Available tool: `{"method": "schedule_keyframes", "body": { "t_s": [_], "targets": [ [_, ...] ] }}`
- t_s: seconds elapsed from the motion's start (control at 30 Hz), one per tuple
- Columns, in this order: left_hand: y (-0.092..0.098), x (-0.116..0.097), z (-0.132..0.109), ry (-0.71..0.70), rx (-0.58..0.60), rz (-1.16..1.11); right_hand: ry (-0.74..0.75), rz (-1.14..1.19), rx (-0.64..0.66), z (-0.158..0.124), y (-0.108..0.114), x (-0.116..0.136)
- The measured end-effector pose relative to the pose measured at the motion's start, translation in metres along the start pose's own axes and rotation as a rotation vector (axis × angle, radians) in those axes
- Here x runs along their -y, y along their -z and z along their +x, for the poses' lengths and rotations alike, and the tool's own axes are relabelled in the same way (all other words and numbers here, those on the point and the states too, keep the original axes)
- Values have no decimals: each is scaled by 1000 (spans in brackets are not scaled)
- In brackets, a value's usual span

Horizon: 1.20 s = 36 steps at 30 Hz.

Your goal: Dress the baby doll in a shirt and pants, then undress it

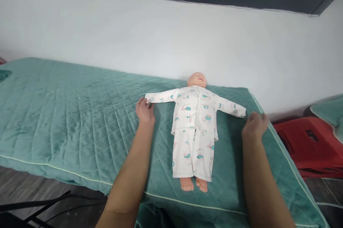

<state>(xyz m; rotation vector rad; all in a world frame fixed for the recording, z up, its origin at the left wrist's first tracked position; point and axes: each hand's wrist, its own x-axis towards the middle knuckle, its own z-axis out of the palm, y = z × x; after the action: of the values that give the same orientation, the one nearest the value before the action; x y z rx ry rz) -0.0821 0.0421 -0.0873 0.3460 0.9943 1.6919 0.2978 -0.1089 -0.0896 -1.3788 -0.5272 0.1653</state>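
Observation:
A baby doll (197, 79) lies on its back, its arms stretched out to both sides and its bare feet showing. It wears a white pajama top (197, 110) buttoned down the front and matching pajama pants (193, 153), both with small printed figures. At the cuff of the sleeve on the left side, my left hand (145, 112) has its fingers bent around the lower edge, pinching the fabric. Just beyond the other cuff, my right hand (254, 125) is curled and smeared by motion; its fingertips are unclear, and a small gap separates it from the sleeve.
Under the doll is a green quilted bed cover (88, 124) with pale piping, against a white wall (128, 35). To the right stands a red plastic stool or chair (308, 142). Black bars and a cable (77, 208) are at lower left, above the floor.

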Motion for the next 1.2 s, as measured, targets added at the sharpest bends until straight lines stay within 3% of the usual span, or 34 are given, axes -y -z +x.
{"method": "schedule_keyframes", "body": {
  "t_s": [0.07, 0.1, 0.2, 0.3, 0.37, 0.5, 0.67, 0.8, 1.03, 1.2],
  "targets": [
    [1, 4, -7, -173, -37, 77, 69, 11, -66, -14, -15, 10],
    [1, 6, -12, -279, -23, 128, 111, 6, -32, -24, -26, 18],
    [-1, 10, -28, -548, 82, 305, 167, -116, 381, -53, -68, 44],
    [-3, 10, -37, -571, 155, 351, 155, -263, 622, -65, -108, 66],
    [-4, 10, -38, -535, 169, 346, 158, -337, 688, -63, -128, 76],
    [-5, 11, -36, -485, 154, 337, 147, -462, 691, -55, -150, 82],
    [-4, 13, -33, -465, 149, 357, 176, -596, 617, -55, -162, 72],
    [-2, 17, -29, -423, 132, 337, 204, -599, 550, -56, -164, 62],
    [-1, 21, -26, -369, 162, 294, 420, -773, 434, -66, -164, 65],
    [-3, 21, -30, -318, 180, 271, 362, -852, 464, -74, -166, 72]
  ]
}}
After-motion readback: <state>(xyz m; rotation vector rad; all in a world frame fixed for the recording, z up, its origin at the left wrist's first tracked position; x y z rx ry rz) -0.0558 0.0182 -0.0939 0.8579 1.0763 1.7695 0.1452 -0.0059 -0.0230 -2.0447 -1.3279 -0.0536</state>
